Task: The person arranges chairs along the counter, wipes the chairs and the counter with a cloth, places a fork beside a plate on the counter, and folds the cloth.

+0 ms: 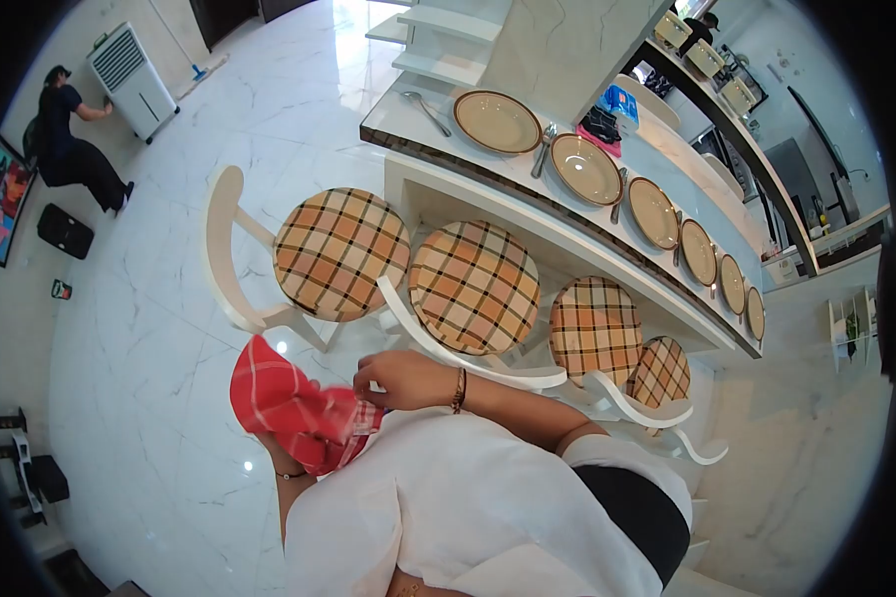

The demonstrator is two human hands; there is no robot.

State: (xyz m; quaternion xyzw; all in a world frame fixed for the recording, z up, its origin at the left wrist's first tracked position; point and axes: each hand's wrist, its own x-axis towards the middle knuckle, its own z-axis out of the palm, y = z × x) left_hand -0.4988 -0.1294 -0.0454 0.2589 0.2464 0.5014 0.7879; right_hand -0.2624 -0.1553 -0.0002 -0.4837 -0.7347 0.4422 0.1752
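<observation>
A red cloth (279, 393) with white check lines hangs bunched in front of my body, partly blurred by motion. My left hand (281, 456) is beneath it and holds it up; the cloth covers its fingers. At the cloth's right edge, my right hand (403, 380) has its fingers curled and pinched against the fabric. The wrists carry a dark bracelet on the right and a thin one on the left. Just beyond my hands stand white chairs with round plaid seats (343, 254).
A long counter (423, 149) carries several plates (498, 121) with spoons and forks, plus a blue packet (619, 105). Chairs line its near side. At the far left a person (70, 134) bends by a white air cooler (132, 80). Another person (702, 28) is beyond the counter.
</observation>
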